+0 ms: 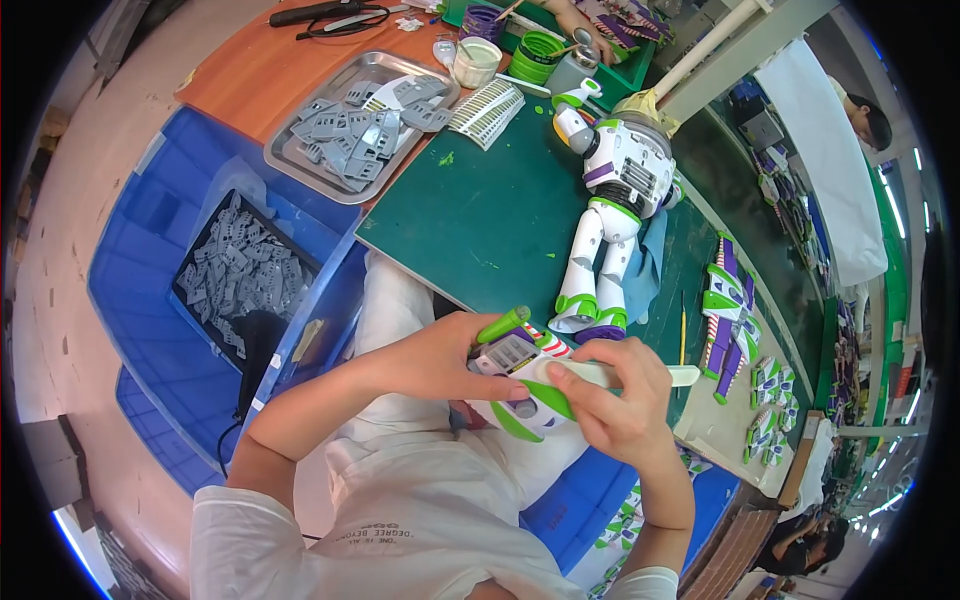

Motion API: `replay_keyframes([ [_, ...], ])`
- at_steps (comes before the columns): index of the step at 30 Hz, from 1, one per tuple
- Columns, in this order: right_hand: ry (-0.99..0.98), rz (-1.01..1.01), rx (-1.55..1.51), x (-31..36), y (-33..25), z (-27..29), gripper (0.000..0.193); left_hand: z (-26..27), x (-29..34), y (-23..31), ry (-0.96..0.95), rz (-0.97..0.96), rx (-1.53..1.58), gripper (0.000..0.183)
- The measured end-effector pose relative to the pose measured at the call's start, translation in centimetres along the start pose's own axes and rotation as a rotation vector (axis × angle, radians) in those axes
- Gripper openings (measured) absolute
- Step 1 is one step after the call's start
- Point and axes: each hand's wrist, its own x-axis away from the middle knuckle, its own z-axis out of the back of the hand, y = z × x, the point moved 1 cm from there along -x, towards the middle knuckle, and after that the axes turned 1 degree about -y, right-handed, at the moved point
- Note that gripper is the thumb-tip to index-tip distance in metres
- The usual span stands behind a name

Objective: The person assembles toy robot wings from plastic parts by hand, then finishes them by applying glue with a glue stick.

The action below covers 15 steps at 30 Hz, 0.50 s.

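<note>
Over my lap, in front of the green bench top, I hold a white and green toy wing pack [520,405] with a grey panel and red-striped tips. My left hand [455,365] is closed round its left end, thumb on the front face near a grey round knob. My right hand [622,400] grips the right side, fingers bent over the top and the thumb pressed on the surface. A pale flat bar [684,376] sticks out past my right fingers; whether it belongs to the pack I cannot tell. Beyond my hands a white, green and purple toy spaceman figure [615,200] lies on the bench.
Left of the green board [450,220], a metal tray [275,157] holds grey plastic parts. A blue bin [150,225] stands lower left with a black tray of grey pieces. Paint pots [478,62] stand at the back. Finished wing parts [728,320] lie right; a co-worker's hand [590,30] shows at the top.
</note>
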Motion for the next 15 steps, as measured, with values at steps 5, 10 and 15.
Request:
replay_keyframes([
  [5, -0.031, -0.02, -0.021, 1.0, 0.1, 0.1, 0.037, 0.4, 0.2, -0.6, 0.0, -0.006, 0.09, 0.048],
  [10, -0.016, -0.011, -0.041, 1.0, 0.2, -0.4, 0.038, -0.3, -0.6, -0.7, -0.031, -0.009, -0.027, 0.048],
  [15, -0.015, -0.046, -0.07, 1.7, 0.4, -0.6, 0.038, -0.2, -1.2, -1.1, -0.07, -0.076, -0.157, 0.046],
])
